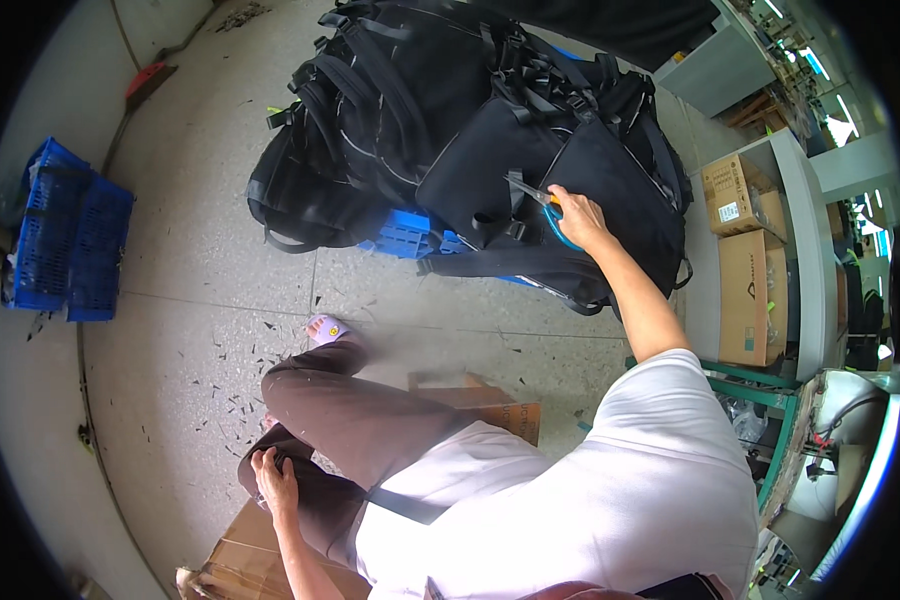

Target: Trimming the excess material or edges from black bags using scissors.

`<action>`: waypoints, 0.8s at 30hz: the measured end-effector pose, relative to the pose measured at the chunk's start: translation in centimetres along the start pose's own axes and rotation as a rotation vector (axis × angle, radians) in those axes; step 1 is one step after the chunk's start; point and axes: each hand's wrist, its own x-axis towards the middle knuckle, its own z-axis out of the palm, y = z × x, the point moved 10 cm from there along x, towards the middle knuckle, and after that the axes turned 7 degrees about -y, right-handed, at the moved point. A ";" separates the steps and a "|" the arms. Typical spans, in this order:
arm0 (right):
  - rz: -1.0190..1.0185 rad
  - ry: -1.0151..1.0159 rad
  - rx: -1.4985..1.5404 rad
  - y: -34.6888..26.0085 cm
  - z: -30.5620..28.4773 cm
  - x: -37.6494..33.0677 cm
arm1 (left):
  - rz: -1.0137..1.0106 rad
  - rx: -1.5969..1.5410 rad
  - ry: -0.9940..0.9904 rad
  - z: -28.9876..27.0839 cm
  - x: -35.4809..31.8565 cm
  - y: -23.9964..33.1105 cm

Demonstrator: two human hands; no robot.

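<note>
My right hand [580,217] grips a pair of scissors [558,228] with teal and yellow handles. The blades point left over a heap of black backpacks [490,160] with straps, webbing and buckles hanging loose. A strap with a buckle [516,228] lies just below the scissor tips. Whether the blades touch the strap near them I cannot tell. On my bent knee lies my left hand [276,482], fingers apart over the dark trouser leg, with nothing visible in it.
Blue plastic slats [402,236] show under the backpacks. Blue crates [74,232] stand by the left wall. Cardboard boxes [753,298] fill a shelf at right, beside a green metal frame [778,425]. Black scraps litter the floor; a carton [515,420] sits near my legs.
</note>
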 end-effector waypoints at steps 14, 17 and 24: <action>-0.280 0.605 0.595 3.4 -34.7 -0.4 | -0.098 -0.423 -0.063 -3.3 0.1 1.5; -0.560 0.401 0.877 -12.6 -39.7 -5.5 | -0.026 -0.749 -0.101 -6.2 1.0 5.5; -1.052 0.377 1.198 -41.6 -31.6 -15.5 | 1.001 -1.111 0.242 -22.0 -6.3 23.0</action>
